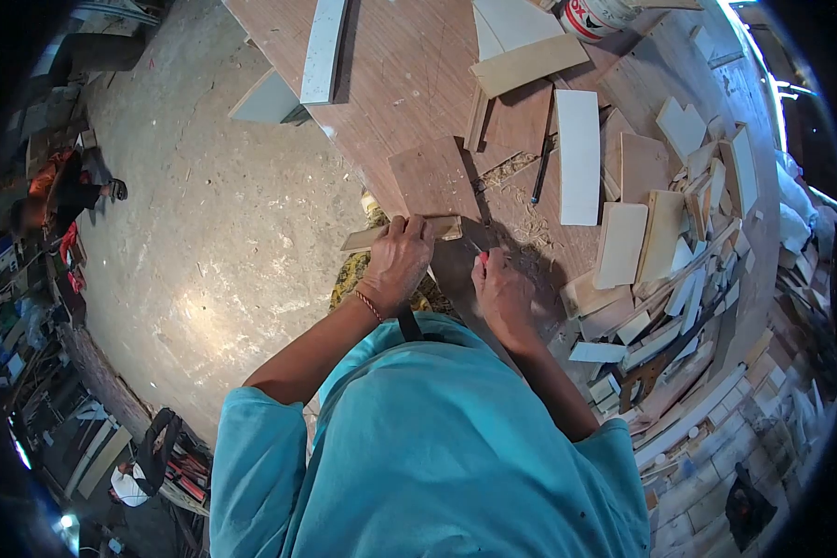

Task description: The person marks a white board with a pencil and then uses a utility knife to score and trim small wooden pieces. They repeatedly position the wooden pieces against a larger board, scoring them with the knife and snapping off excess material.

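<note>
Left hand (400,259): fingers are gripping the strip (448,228) mid-length.
Right hand (506,290): fingers are clasping a red tool (483,258).
Strip: jutting past the counter (395,88) edge; probably feeling light, stiff, best held mid-length.

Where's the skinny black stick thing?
In the head view, the skinny black stick lies on the wooden worktable, right of center, just left of the long white board and beyond the person's right hand.

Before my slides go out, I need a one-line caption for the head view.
Left hand grips a narrow wooden strip at the workbench edge; right hand holds a red-handled tool.
</note>
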{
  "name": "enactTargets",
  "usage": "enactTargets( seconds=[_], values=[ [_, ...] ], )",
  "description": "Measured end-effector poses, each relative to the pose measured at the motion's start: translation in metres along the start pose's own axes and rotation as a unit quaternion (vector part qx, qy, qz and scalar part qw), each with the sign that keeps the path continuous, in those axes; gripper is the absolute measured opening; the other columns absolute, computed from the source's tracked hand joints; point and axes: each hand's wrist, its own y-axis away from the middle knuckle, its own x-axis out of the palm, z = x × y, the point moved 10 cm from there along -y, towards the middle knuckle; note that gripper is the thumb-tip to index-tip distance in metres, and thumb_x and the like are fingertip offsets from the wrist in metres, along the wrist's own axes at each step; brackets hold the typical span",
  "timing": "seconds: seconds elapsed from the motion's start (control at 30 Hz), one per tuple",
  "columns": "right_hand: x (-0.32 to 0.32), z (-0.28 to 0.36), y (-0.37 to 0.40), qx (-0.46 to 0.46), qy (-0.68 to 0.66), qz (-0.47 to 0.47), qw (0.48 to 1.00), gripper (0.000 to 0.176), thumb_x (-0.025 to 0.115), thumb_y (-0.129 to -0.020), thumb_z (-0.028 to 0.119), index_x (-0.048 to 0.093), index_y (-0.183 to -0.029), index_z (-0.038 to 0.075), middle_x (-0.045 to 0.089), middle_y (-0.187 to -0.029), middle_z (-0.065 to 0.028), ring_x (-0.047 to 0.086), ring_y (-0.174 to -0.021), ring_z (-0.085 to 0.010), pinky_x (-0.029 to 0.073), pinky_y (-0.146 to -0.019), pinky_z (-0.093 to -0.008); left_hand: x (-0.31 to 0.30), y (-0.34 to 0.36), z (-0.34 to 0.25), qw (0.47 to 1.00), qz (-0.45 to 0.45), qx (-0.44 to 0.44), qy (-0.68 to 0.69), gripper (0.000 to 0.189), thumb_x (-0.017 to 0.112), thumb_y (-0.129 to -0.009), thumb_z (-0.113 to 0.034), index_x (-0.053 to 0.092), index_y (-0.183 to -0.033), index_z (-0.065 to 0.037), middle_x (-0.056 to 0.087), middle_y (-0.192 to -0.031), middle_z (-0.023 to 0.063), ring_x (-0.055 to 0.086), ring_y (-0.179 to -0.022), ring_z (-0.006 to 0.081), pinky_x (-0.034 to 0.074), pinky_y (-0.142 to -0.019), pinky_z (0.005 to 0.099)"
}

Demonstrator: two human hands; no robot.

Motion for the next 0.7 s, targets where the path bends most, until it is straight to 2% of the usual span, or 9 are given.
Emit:
enactTargets(
  seconds=[0.27,0.37,0.47,0.53,0.7],
  values=[
    [0.005,-0.002,-0.003,0.006,-0.008,0.011,1.000,0.022,0.047,-0.086,0.025,0.043,-0.077,0.006,0.058,-0.064,-0.0135,0.057,-0.050,-0.0316,0.046,-0.044,-0.0427,-0.002,-0.001,-0.003,1.000,-0.004,0.014,0.007,0.022,0.055,-0.066,-0.010,0.054,-0.086,-0.001,0.050,-0.083,0.0093,0.052,-0.078,0.0227,0.048,-0.061,0.0312],
    [0.008,-0.006,-0.003,0.015,0.000,0.003,1.000,0.021,0.047,-0.086,0.024,0.043,-0.077,0.006,0.058,-0.062,-0.0141,0.058,-0.050,-0.0319,0.046,-0.044,-0.0417,0.003,-0.001,-0.006,1.000,0.023,0.010,-0.004,0.021,0.055,-0.066,-0.010,0.055,-0.085,-0.001,0.050,-0.082,0.0092,0.052,-0.078,0.0231,0.049,-0.060,0.0316],
    [0.005,-0.005,-0.005,-0.004,-0.016,-0.010,1.000,0.020,0.048,-0.085,0.022,0.043,-0.077,0.005,0.057,-0.061,-0.0149,0.058,-0.050,-0.0323,0.046,-0.043,-0.0413,-0.002,-0.004,-0.009,1.000,0.015,-0.001,-0.017,0.020,0.055,-0.067,-0.010,0.055,-0.084,-0.001,0.051,-0.082,0.0095,0.053,-0.076,0.0237,0.049,-0.059,0.0316],
    [0.009,-0.009,-0.007,0.009,-0.053,0.045,0.998,0.020,0.048,-0.085,0.024,0.044,-0.081,0.005,0.057,-0.059,-0.0159,0.059,-0.056,-0.0340,0.045,-0.047,-0.0438,-0.002,-0.007,-0.007,0.998,0.042,-0.017,-0.050,0.019,0.055,-0.068,-0.010,0.055,-0.085,-0.001,0.051,-0.082,0.0101,0.054,-0.075,0.0241,0.049,-0.059,0.0312],
    [-0.006,0.004,0.002,-0.008,-0.063,0.018,0.998,0.019,0.046,-0.086,0.023,0.043,-0.081,0.005,0.057,-0.060,-0.0164,0.058,-0.055,-0.0341,0.045,-0.048,-0.0438,-0.002,-0.006,-0.001,0.999,0.027,-0.026,-0.038,0.019,0.055,-0.069,-0.010,0.055,-0.085,-0.001,0.051,-0.082,0.0105,0.054,-0.075,0.0244,0.049,-0.059,0.0317]
  ],
)
